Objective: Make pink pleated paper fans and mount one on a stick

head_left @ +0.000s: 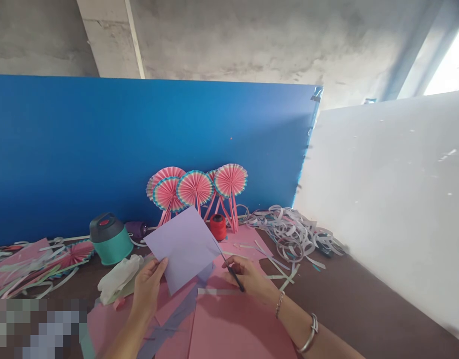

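Note:
A lavender sheet of paper [188,244] is pinched at its lower left edge by my left hand [149,279], which holds it up over the table. My right hand [248,279] grips a pair of scissors [235,276] by dark handles. The scissor blades lie along the right edge of the lavender sheet; whether they are cutting into it I cannot tell. Beneath both hands lie pink paper sheets [237,324], with a lavender piece [173,321] among them.
Several pink folded-paper fans [195,188] lean against the blue partition [102,139]. A red thread spool [218,228] stands before them. Curled paper strips [293,229] heap at the back right. On the left are a teal-and-black container [110,242], a crumpled white bag [120,276] and more strips.

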The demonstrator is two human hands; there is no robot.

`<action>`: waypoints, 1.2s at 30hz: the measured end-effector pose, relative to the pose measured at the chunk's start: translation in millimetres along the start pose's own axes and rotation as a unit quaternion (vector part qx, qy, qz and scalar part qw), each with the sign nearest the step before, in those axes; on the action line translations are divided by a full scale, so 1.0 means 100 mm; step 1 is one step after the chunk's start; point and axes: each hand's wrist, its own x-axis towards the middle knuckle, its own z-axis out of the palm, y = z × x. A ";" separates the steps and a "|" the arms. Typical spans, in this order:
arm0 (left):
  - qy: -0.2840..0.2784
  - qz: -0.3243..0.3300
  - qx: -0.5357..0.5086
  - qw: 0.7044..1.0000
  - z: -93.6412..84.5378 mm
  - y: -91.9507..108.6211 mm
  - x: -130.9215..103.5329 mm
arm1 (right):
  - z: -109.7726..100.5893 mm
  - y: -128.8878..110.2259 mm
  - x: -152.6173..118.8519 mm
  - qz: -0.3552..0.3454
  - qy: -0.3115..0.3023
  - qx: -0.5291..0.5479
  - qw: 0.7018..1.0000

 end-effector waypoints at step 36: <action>0.016 -0.010 -0.019 1.000 0.03 0.04 -0.03 | 0.00 0.03 0.03 0.001 0.010 -0.031 0.999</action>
